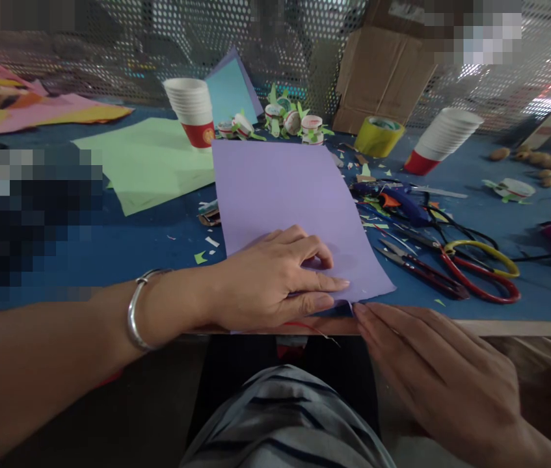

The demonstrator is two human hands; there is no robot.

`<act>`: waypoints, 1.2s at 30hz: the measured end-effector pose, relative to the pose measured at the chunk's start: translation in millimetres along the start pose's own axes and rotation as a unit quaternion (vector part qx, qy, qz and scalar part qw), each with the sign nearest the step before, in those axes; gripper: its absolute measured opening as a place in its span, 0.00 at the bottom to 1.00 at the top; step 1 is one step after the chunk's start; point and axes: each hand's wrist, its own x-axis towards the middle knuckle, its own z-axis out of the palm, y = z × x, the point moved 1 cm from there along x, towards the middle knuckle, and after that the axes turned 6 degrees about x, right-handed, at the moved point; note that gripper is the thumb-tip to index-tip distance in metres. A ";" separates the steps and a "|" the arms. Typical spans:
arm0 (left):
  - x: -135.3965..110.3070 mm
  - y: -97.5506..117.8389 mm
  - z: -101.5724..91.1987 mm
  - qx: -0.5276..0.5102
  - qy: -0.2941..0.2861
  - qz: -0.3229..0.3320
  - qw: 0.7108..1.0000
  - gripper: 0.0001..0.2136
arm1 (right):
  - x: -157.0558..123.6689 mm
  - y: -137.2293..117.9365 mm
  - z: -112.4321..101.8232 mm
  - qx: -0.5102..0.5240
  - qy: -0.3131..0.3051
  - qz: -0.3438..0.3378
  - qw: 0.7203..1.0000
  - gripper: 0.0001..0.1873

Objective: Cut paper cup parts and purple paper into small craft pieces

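A lilac sheet of paper point(285, 195) lies on the blue table point(133, 247), its near edge at the table's front. My left hand point(275, 279) rests on the sheet's near end, fingers curled and pressing the paper flat, thumb along the front edge. My right hand point(431, 370) lies at the table's front edge with fingers stretched out, their tips touching the sheet's near right corner. A silver bangle point(138, 309) sits on my left wrist.
Red-handled scissors point(455, 273), yellow-handled scissors and a glue gun point(402, 201) lie right of the sheet. Green sheets point(153, 162) lie to the left. Two paper-cup stacks point(192, 110) point(438, 140), a tape roll point(377, 135), small cup crafts point(295, 122) and cardboard point(382, 71) stand behind.
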 end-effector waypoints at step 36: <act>0.2 -9.9 2.4 -0.013 -0.026 0.019 0.999 0.19 | 16.4 1.6 2.8 0.064 -0.020 0.033 0.997 0.14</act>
